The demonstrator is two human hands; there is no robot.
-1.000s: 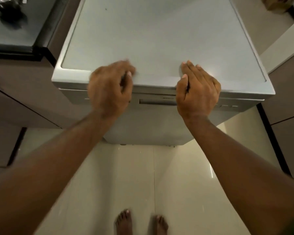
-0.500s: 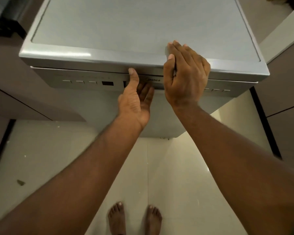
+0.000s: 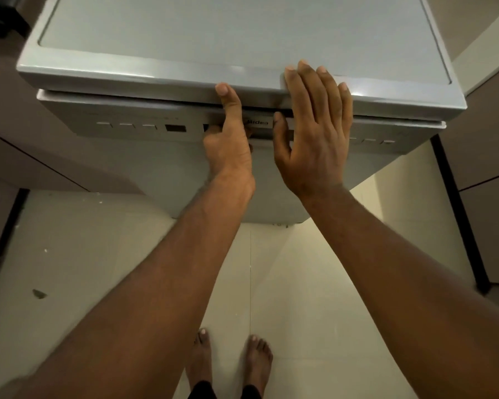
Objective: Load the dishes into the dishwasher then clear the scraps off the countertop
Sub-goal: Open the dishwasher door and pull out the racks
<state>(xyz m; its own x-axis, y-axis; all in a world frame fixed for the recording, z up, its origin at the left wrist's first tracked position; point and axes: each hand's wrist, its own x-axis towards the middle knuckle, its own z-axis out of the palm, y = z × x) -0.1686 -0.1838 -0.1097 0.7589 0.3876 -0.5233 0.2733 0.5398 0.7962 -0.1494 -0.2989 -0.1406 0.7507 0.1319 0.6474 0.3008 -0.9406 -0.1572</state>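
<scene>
A silver freestanding dishwasher (image 3: 242, 36) fills the upper half of the head view. Its door (image 3: 121, 156) stands slightly ajar, with a dark gap under the top panel. My left hand (image 3: 228, 139) has its fingers curled into the recessed door handle (image 3: 260, 125), and its thumb points up against the top panel's front edge. My right hand (image 3: 314, 122) lies flat with straight fingers over that front edge, just right of the handle. No dishes or scraps are in view.
Brown cabinet fronts (image 3: 18, 156) flank the dishwasher on the left, and more cabinets (image 3: 490, 174) stand on the right. Below is a pale tiled floor (image 3: 98, 254) with small specks and a dark scrap (image 3: 39, 294). My bare feet (image 3: 228, 361) stand at the bottom centre.
My left hand dropped from the top panel to the door handle and curled into it. The door has come away a crack at its top. My right hand stayed on the front edge.
</scene>
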